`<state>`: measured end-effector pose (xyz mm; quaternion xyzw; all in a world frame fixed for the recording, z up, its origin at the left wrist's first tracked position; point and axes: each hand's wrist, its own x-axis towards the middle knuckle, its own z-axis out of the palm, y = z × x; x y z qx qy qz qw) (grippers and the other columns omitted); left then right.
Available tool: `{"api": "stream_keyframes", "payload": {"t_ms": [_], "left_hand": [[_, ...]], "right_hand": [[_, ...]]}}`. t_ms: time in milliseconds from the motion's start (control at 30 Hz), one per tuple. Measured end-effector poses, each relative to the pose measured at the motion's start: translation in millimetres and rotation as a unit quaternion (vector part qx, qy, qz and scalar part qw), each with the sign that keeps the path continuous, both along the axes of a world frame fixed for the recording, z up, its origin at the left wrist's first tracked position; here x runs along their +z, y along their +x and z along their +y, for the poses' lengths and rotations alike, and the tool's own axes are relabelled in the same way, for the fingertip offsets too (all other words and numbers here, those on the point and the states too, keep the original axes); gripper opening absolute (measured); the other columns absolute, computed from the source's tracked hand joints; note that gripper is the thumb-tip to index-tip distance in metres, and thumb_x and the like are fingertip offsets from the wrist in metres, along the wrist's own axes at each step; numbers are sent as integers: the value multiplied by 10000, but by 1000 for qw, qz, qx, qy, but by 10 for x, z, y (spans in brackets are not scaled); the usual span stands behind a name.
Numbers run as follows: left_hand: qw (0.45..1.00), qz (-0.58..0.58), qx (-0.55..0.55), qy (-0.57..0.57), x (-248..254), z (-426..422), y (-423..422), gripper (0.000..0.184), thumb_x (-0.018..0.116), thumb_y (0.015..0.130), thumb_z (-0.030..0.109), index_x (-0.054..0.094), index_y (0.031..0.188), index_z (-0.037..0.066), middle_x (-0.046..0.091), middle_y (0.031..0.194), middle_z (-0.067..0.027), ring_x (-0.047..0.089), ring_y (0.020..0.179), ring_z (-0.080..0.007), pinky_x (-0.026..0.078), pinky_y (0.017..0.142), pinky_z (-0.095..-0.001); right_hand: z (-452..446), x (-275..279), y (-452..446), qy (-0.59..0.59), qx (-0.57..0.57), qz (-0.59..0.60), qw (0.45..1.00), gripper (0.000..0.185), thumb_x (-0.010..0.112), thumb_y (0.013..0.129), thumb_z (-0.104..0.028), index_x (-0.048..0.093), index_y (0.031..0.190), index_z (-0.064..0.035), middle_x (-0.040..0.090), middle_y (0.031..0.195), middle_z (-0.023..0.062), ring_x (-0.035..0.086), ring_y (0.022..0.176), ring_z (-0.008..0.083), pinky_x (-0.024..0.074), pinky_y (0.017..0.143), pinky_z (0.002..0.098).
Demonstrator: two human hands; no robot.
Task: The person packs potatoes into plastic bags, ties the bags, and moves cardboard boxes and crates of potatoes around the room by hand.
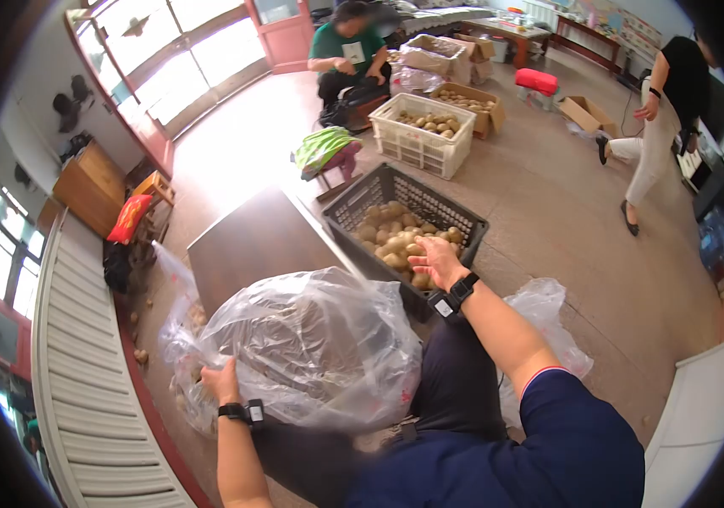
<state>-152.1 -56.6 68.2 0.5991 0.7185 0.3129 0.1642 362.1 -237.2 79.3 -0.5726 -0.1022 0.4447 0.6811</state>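
Observation:
My right hand (438, 262) reaches over a dark plastic crate (346, 193) of potatoes (396, 237). Its fingers are apart, close to or touching the potatoes at the near side. A large clear plastic bag (319, 339) spreads in front of me, over my lap and the near end of a dark flat-topped table (264, 237). On the bag's left side, my left hand (222, 383) is closed on the crumpled plastic. Some brownish lumps show through the bag near that hand, but they are blurred.
Another clear bag (548, 313) lies right of my leg. Beyond the crate stand a white crate (429, 152) and a cardboard box (489, 110) of potatoes. A seated person (349, 55) is behind; another person (666, 110) walks at right. A radiator (91, 356) lines the left.

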Motion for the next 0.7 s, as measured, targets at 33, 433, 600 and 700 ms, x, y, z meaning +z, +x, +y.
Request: {"api": "stream_keyframes", "payload": {"t_ms": [33, 433, 600, 700], "left_hand": [[993, -108, -34, -46, -17, 7, -70, 790, 813, 633, 292, 441, 1220, -84, 502, 1238, -247, 497, 1135, -349, 389, 972, -425], [898, -163, -85, -400, -744, 355, -231, 578, 719, 757, 225, 479, 1160, -113, 521, 1127, -217, 568, 921, -344, 541, 625, -497], [864, -55, -107, -490, -315, 206, 268, 628, 705, 753, 319, 479, 1177, -85, 514, 1109, -218, 587, 858, -385, 511, 658, -512], [844, -51, -82, -528, -334, 264, 366, 654, 691, 763, 405, 489, 1157, -75, 522, 1060, -204, 586, 824, -381, 504, 657, -514]], "right_hand": [[-169, 12, 134, -24, -3, -60, 998, 467, 625, 850, -302, 450, 1209, -61, 532, 1049, 80, 596, 804, 178, 491, 631, 331], [-2803, -1156, 438, -697, -111, -173, 687, 1239, 759, 595, -597, 79, 1468, -38, 195, 1482, 266, 178, 1393, 367, 130, 1125, 498], [-2908, -2325, 497, -638, -102, -132, 752, 1257, 743, 598, -633, 146, 1388, 141, 346, 1402, 288, 360, 1305, 378, 281, 1073, 461], [-2236, -1968, 429, -485, -162, -9, 859, 1157, 721, 654, -620, 214, 1392, 112, 290, 1439, 269, 339, 1312, 387, 310, 1054, 464]]}}
